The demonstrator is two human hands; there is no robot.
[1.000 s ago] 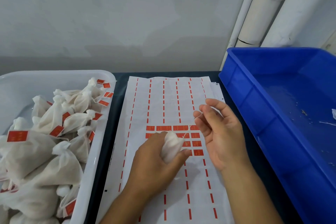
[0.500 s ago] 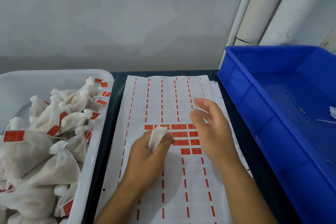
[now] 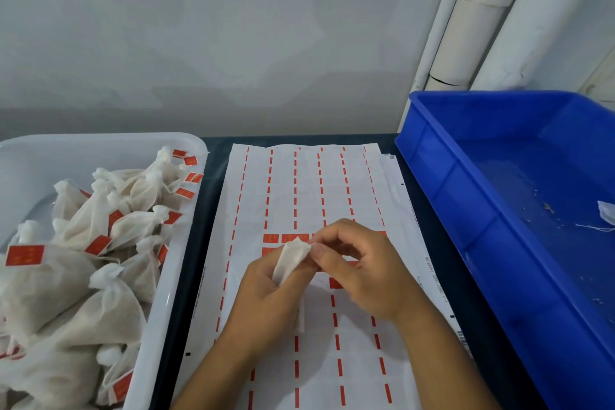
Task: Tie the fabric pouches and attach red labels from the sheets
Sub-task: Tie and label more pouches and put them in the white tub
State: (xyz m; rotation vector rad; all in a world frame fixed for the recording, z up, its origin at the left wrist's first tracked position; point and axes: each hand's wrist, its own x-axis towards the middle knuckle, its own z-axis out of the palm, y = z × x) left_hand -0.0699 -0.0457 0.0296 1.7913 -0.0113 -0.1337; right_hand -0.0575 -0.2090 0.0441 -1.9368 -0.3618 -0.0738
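A small white fabric pouch [image 3: 290, 260] sits between the two hands, above the label sheet [image 3: 309, 196]. The left hand [image 3: 263, 303] has its fingers curled round the pouch's body, while the right hand [image 3: 362, 270] pinches the gathered top between thumb and fingertips, so the tying looks to be under way and no red label is on this pouch yet. Beneath the hands, only a few red labels [image 3: 271, 238] remain on the sheet; the rows beyond them are stripped. To the left of the left hand, a white tray [image 3: 173, 276] holds many tied, labelled pouches [image 3: 133, 226], finished work. To the right of the right hand, the blue bin [image 3: 482, 226] on the dark worktop [image 3: 216, 146] is nearly emptied, suggesting few pouches are left.
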